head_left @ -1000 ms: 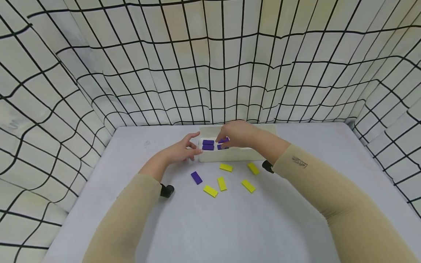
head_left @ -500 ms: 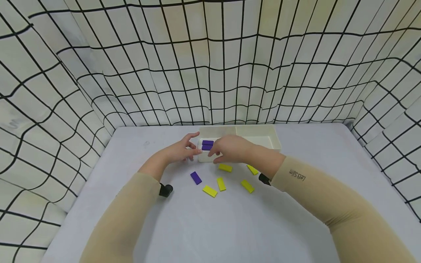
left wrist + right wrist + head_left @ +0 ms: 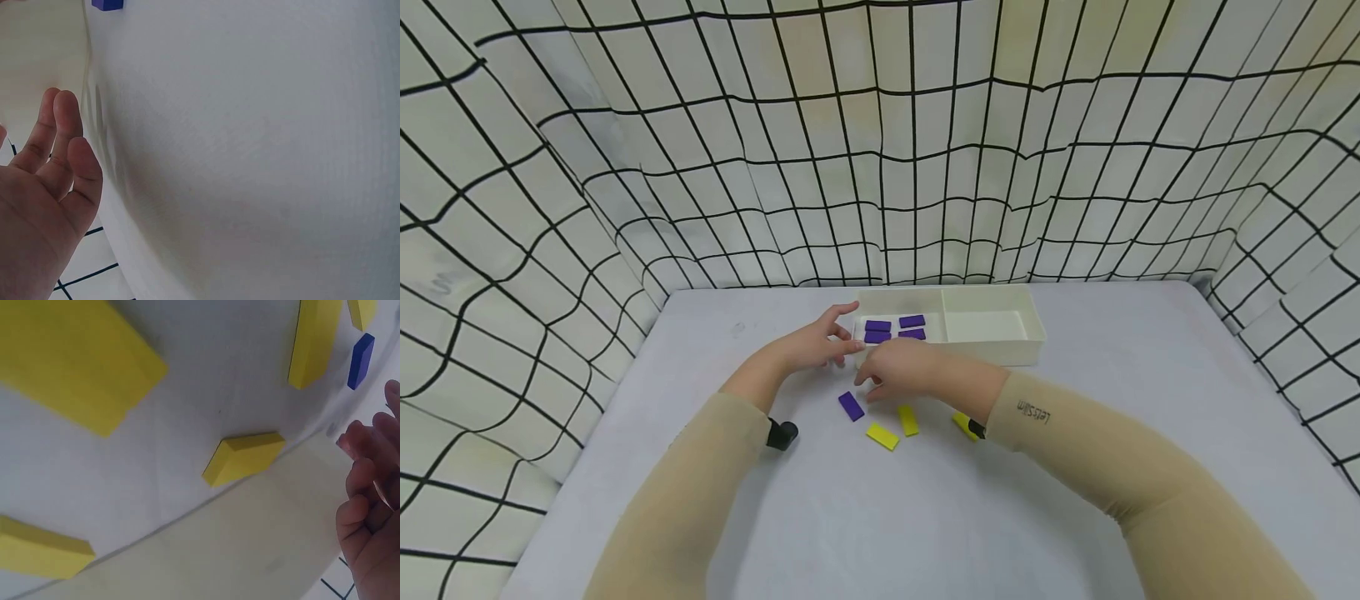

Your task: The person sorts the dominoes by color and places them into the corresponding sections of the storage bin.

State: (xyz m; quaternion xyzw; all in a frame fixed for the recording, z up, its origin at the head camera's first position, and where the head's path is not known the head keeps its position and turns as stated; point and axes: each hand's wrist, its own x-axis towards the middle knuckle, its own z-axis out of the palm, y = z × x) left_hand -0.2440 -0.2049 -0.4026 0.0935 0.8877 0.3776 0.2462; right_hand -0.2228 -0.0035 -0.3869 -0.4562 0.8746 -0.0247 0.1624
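A white two-compartment box [image 3: 1026, 353] stands at the back of the table, with several purple blocks [image 3: 912, 321] lying in its left compartment. At the box's left end is my left hand [image 3: 808, 346], its fingers spread loosely and the thumb right at the rim. My right hand [image 3: 902, 368] hovers before the box's front wall, fingers loosely bent with nothing between them. Just beyond its fingertips a single purple block [image 3: 851, 406] lies on the table; the right wrist view shows the same purple block [image 3: 360, 361] apart from the fingers.
Yellow blocks [image 3: 882, 436] lie scattered on the white table [image 3: 925, 517] in front of the box. My right hand and forearm hide some of them in the head view; one yellow block [image 3: 247, 456] shows near the box wall. A black-grid net [image 3: 910, 183] surrounds the table's back and sides.
The right hand has left the purple blocks inside the left compartment and moved forward and left, over the front wall, toward the loose purple block. The left hand has stayed at the box's end.
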